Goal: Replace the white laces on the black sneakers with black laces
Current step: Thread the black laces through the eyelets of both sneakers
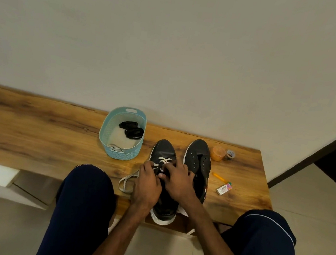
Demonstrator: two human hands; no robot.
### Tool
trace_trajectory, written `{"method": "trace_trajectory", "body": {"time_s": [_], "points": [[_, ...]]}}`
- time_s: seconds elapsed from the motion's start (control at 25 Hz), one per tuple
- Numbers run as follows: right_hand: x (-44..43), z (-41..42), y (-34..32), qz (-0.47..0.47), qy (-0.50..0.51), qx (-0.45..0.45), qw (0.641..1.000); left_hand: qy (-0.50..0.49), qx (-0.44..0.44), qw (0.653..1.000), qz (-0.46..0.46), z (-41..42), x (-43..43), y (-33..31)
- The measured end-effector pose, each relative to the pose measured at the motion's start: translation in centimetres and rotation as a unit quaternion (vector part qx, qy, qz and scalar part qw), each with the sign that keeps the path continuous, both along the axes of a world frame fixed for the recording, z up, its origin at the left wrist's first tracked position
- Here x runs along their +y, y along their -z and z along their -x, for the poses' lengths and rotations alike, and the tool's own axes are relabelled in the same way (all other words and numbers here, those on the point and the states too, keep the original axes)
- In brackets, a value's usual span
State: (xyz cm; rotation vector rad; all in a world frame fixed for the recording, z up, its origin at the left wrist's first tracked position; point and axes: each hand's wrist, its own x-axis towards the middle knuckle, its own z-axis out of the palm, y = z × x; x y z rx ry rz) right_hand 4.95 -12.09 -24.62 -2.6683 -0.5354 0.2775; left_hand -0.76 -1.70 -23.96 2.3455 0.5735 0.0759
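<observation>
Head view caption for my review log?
Left hand and right hand grip the white lace on one sneaker; black laces wait in the basket.

Left sneaker (165,151): black, white-soled, toe pointing away; white lace (164,160) remains in the front eyelets, loose end trailing on the desk (34,131). Right sneaker (198,156): unlaced, alongside. Black laces (131,130): coiled in the blue basket (120,155).
</observation>
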Motion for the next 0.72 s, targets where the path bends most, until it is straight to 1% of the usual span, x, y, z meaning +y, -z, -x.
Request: {"method": "trace_trajectory", "body": {"time_s": [0.04, 0.08, 0.12, 0.16, 0.2, 0.24, 0.28, 0.32, 0.36, 0.44, 0.48, 0.52, 0.56, 0.6, 0.64, 0.68, 0.72], "points": [[-0.4, -0.3, -0.4, -0.089, 0.037, 0.061, 0.994, -0.007, 0.0, 1.0, -0.001, 0.0, 0.0, 0.0], [-0.9, -0.6, -1.0, -0.207, 0.085, 0.138, 0.965, -0.016, 0.0, 1.0, -0.001, 0.0, 0.0, 0.0], [-1.4, -1.0, -1.4, -0.324, 0.128, 0.202, 0.915, -0.025, -0.002, 1.0, 0.001, 0.0, 0.1, 0.1], [-1.9, -1.3, -1.6, -0.385, 0.151, 0.226, 0.882, -0.033, -0.005, 0.999, 0.008, 0.0, 0.2, 0.1], [-2.3, -1.4, -1.8, -0.387, 0.15, 0.22, 0.883, -0.038, -0.009, 0.999, 0.018, 0.0, 0.2, 0.2], [-2.5, -1.5, -1.7, -0.334, 0.128, 0.174, 0.917, -0.038, -0.012, 0.999, 0.024, 0.0, 0.2, 0.3], [-2.5, -1.5, -1.4, -0.253, 0.1, 0.109, 0.956, -0.035, -0.012, 0.999, 0.024, 0.0, 0.2, 0.5], [-2.3, -1.5, -1.0, -0.18, 0.072, 0.057, 0.979, -0.028, -0.006, 0.999, 0.017, 0.0, 0.3, 0.7], [-2.0, -1.4, -0.8, -0.134, 0.044, 0.029, 0.99, -0.021, 0.001, 1.0, 0.009, 0.0, 0.3, 0.9], [-1.3, -1.0, -0.5, -0.051, 0.003, 0.014, 0.999, -0.012, 0.008, 1.0, 0.007, -0.1, 0.5, 1.2], [-0.9, -0.7, -0.3, -0.012, -0.006, 0.008, 1.0, -0.008, 0.007, 1.0, 0.009, 0.0, 0.5, 1.3], [-0.5, -0.4, -0.2, 0.001, -0.002, 0.001, 1.0, -0.006, 0.006, 1.0, 0.01, 0.0, 0.5, 1.4], [-0.3, -0.2, -0.2, -0.01, 0.012, -0.002, 1.0, -0.006, 0.005, 1.0, 0.011, 0.0, 0.6, 1.4], [0.0, -0.1, -0.4, -0.046, 0.039, 0.006, 0.998, -0.007, 0.005, 1.0, 0.012, 0.1, 0.7, 1.5], [0.1, -0.1, -0.8, -0.106, 0.07, 0.029, 0.992, -0.009, 0.005, 1.0, 0.013, 0.0, 0.7, 1.6], [0.0, -0.2, -1.4, -0.177, 0.099, 0.07, 0.977, -0.01, 0.007, 1.0, 0.015, 0.0, 0.8, 1.7], [-0.3, -0.6, -2.0, -0.265, 0.132, 0.125, 0.947, -0.011, 0.008, 1.0, 0.015, -0.1, 0.8, 1.7]]}}
